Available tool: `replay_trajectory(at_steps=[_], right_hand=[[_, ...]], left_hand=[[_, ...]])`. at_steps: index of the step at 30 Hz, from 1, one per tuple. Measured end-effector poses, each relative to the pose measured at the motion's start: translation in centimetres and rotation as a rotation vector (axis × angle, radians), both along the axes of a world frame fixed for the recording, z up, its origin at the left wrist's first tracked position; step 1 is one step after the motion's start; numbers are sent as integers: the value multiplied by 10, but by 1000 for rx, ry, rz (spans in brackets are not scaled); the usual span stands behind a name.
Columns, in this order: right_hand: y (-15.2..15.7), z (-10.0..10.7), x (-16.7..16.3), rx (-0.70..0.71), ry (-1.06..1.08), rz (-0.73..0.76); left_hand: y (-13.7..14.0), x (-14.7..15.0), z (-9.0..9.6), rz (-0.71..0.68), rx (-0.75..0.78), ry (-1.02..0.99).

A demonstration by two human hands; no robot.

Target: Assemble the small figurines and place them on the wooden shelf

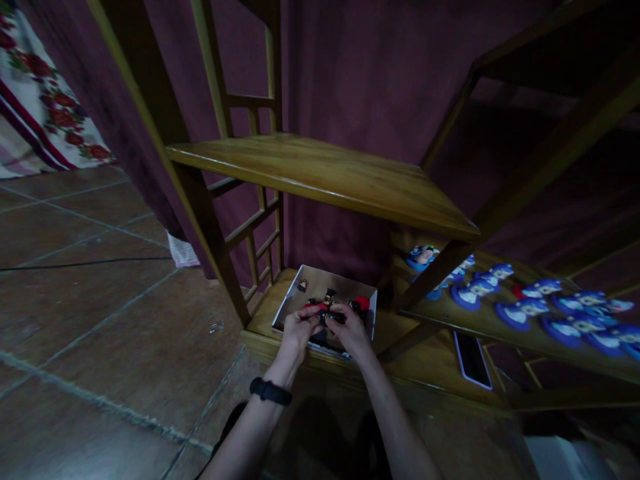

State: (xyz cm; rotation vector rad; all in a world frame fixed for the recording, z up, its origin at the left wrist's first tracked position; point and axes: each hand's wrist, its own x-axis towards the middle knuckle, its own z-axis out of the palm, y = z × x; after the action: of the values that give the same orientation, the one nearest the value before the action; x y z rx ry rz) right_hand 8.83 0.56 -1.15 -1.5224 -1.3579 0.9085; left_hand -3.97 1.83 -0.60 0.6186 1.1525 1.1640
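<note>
My left hand (301, 325) and my right hand (349, 327) meet over a shallow white-edged cardboard box (287, 308) on the bottom shelf. Between their pinched fingertips is a small dark figurine (324, 315), partly covered by the fingers; its details are too small to make out. Red shows beside the left fingertips. Inside the box lie more small black figurines with gold and red parts, among them one alone (303, 285) near the back left corner and another (330, 294) just beyond my fingers. A black band circles my left wrist.
A wooden shelf board (320, 170) juts out above the box, between wooden posts. To the right, several blue-and-white figurines (475, 291) stand on another shelf. A phone (473, 360) lies on the bottom board. Purple curtain (350, 87) hangs behind; a dark cable (85, 264) crosses the tiled floor.
</note>
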Motion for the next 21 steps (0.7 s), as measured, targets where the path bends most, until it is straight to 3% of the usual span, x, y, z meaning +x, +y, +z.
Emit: replay_trajectory(at_steps=[6,12,17,21], right_hand=[[4,-2,11,-64,-72,-30],[3,0,10,-35,-139,-24],[0,4,7,45,-167,21],[0,-1,8,31,-131,38]], left_hand=[[4,-3,-7,-42,131,80],[5,-2,-13,-110,264,200],[3,-3,-13,-59,260,234],[3,-4,-16,-52,271,209]])
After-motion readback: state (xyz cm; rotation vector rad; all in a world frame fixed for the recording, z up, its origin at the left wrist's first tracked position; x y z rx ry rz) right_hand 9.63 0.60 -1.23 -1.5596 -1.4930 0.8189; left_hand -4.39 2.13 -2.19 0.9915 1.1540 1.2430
